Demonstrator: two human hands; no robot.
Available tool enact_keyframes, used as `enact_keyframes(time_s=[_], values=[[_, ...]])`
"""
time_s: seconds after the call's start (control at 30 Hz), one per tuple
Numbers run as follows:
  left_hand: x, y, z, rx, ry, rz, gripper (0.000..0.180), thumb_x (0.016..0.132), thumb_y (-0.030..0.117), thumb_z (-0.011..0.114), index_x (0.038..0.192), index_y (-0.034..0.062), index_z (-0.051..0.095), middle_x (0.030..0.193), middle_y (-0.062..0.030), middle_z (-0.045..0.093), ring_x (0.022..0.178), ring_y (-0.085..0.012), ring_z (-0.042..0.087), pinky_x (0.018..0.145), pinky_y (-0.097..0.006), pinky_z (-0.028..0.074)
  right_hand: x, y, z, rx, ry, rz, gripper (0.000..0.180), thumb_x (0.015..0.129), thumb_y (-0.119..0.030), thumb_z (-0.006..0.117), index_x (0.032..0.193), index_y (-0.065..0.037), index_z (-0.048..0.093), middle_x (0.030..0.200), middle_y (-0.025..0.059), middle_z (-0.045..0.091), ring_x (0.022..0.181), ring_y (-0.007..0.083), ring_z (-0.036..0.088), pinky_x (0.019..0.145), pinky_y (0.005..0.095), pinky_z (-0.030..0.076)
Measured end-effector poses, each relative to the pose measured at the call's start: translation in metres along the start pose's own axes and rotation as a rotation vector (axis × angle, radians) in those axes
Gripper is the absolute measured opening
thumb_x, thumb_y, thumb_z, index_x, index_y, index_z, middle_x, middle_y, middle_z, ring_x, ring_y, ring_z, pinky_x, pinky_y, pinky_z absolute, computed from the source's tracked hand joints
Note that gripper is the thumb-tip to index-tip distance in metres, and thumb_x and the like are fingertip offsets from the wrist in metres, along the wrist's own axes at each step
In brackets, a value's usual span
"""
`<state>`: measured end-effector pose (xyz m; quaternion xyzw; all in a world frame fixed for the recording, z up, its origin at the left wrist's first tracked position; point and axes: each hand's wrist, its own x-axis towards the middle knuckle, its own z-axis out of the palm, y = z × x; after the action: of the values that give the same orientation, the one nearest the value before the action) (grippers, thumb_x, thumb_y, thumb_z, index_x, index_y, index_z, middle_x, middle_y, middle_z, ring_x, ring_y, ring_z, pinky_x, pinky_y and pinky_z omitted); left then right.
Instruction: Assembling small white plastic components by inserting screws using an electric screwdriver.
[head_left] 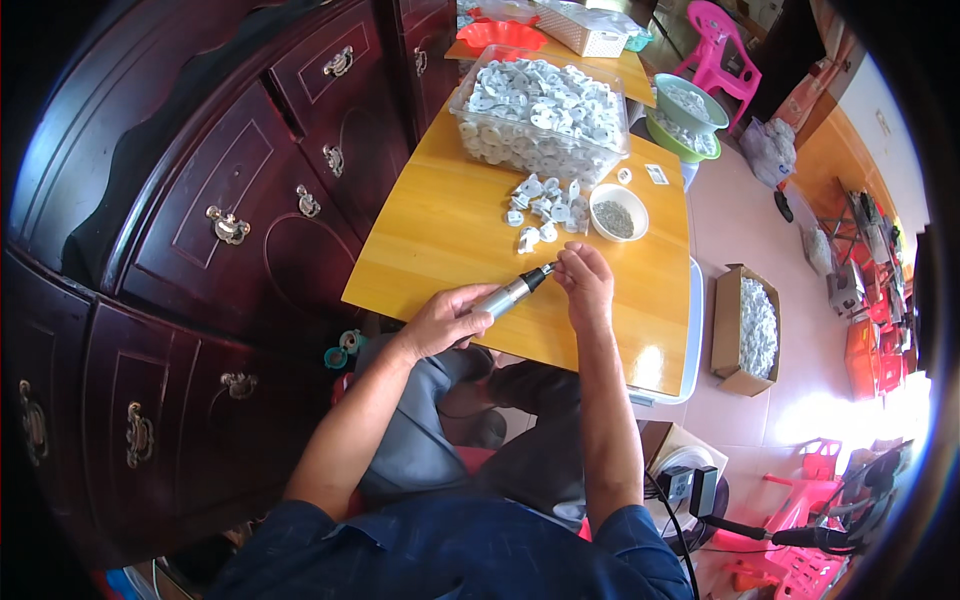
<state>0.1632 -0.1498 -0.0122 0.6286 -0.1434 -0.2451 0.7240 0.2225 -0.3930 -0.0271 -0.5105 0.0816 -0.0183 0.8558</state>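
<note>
My left hand (pixel 452 318) is wrapped around the silver-grey barrel of an electric screwdriver (pixel 505 296), its black nose pointing up and to the right over the table's near part. At that tip my right hand (pixel 584 275) is closed in a pinch; whatever sits between the fingertips is too small to make out. Just beyond lie several loose white plastic parts (pixel 548 205) in a small heap. Beside the heap stands a white bowl (pixel 641 228) of small grey metal pieces. Behind them a large clear bin (pixel 545 158) is piled with similar white parts.
The yellow wooden table (pixel 420 225) ends close to my knees. Dark wooden cabinets (pixel 215 270) line the left. On the right floor stands a cardboard box (pixel 728 330) of white pieces. Stacked green basins (pixel 690 150) and a pink chair (pixel 715 50) are at the back right.
</note>
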Motion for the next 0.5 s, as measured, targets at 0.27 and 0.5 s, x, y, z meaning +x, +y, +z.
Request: enact_keyframes(time_s=[0.27,0.5], values=[[-0.004,-0.001,0.006,0.027,0.065,0.059,0.057,0.095,0.028,0.065,0.142,0.0009,0.047,0.079,0.0015,0.056,0.066,-0.0024,0.05,0.056,-0.018,0.044,0.005,0.006,0.015,0.011,0.059,-0.043,0.012,0.091,-0.005,0.065,0.103,-0.003,0.063,0.085,0.0012,0.063,0.071,0.009,0.06,0.065,0.0227,0.052],[-0.005,-0.003,0.004,0.019,0.087,0.066,0.056,0.096,0.025,0.063,0.143,0.001,0.046,0.08,0.0003,0.057,0.066,-0.0031,0.05,0.057,-0.019,0.044,0.004,0.003,0.021,-0.037,0.038,-0.032,0.019,0.094,-0.01,0.062,0.112,-0.003,0.06,0.091,0.0031,0.064,0.075,0.0096,0.061,0.07,0.0235,0.053]])
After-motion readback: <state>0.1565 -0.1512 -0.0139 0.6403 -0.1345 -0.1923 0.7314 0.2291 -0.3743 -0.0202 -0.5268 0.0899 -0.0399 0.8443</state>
